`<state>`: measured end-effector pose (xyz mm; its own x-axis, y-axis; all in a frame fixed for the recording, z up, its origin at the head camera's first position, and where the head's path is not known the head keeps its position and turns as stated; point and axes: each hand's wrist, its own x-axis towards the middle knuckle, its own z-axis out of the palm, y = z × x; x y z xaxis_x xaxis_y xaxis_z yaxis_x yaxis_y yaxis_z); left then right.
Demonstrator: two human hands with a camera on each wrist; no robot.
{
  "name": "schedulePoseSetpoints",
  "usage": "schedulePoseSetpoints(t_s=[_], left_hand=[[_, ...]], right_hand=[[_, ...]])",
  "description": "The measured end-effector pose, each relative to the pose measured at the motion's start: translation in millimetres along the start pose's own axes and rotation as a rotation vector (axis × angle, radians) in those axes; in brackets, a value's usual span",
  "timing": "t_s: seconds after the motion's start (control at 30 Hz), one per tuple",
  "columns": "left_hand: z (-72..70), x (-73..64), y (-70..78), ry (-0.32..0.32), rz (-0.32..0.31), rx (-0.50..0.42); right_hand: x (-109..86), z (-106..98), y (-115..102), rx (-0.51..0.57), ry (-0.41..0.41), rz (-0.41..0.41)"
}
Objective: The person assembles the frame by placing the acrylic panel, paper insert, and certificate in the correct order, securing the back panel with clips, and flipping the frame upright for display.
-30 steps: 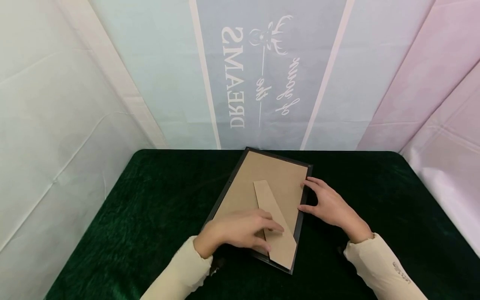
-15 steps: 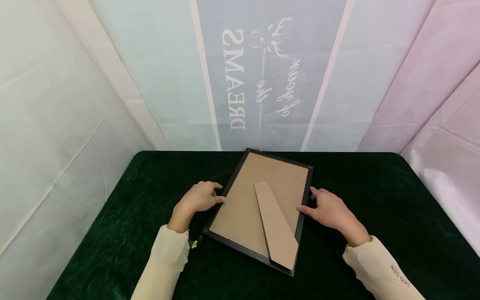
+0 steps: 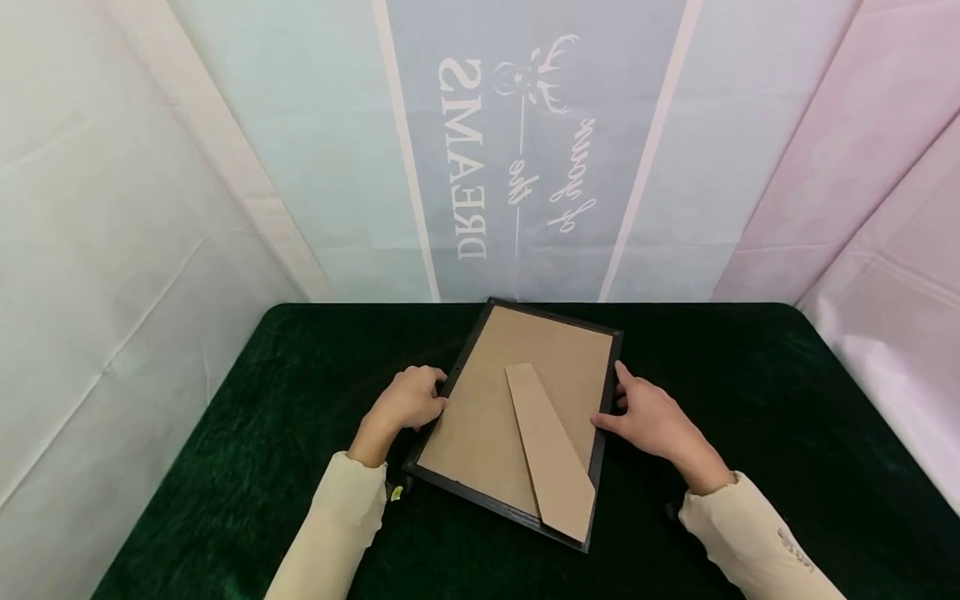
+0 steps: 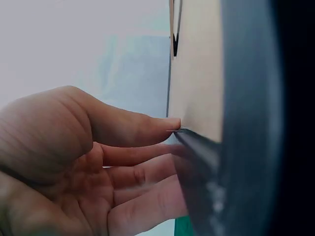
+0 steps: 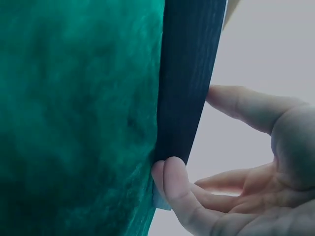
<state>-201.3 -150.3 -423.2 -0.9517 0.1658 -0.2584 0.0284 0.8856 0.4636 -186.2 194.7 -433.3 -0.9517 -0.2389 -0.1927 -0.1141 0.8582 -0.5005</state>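
Booth (image 3: 97, 250) with printed cloth backdrop (image 3: 517, 150)

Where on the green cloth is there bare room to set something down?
The green cloth is bare left of the left sleeve, right of the right sleeve, and in the near strip between the sleeves, in front of the picture frame. The middle is crowded: that picture frame, its stand flap, and the left hand and right hand pinching opposite sides.

The frame (image 3: 480, 498) was black, its back (image 3: 480, 408) and stand (image 3: 551, 450) tan, the cloth (image 3: 277, 425) dark green, sleeves (image 3: 330, 529) cream, the backdrop (image 3: 517, 279) pastel-striped.
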Motion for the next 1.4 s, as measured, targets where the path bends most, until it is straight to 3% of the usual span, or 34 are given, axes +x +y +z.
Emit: schedulePoseSetpoints(t_s=[0.3,0.6,0.7,0.87,1.13,1.23,1.33,1.4], left_hand=[[9.9,-10.8,9.7,-0.038,-0.048,-0.1],[19.0,-17.7,11.1,0.018,-0.064,-0.179],[21.1,-16.5,11.0,0.036,-0.06,-0.198],[21.8,-13.3,11.1,0.056,-0.06,-0.211],[24.8,-11.0,11.2,0.054,-0.055,-0.224],[26.9,-9.3,11.7,0.042,-0.046,-0.224],[27.6,-7.6,13.2,0.03,-0.046,-0.227],[27.7,-6.7,13.6,0.03,-0.039,-0.228]], right_hand=[[0.3,1.5,1.7,0.099,0.006,-0.063],[8.4,4.9,21.0,0.354,-0.021,-0.182],[10.9,5.0,22.2,0.377,-0.029,-0.162],[10.9,2.1,18.1,0.24,0.008,-0.046],[7.9,-3.2,11.5,0.148,0.033,-0.019],[0.3,-3.2,-0.1,0.037,0.106,-0.1],[-13.6,3.8,-24.2,-0.094,0.209,-0.251],[-24.0,12.5,-43.4,-0.14,0.212,-0.335]])
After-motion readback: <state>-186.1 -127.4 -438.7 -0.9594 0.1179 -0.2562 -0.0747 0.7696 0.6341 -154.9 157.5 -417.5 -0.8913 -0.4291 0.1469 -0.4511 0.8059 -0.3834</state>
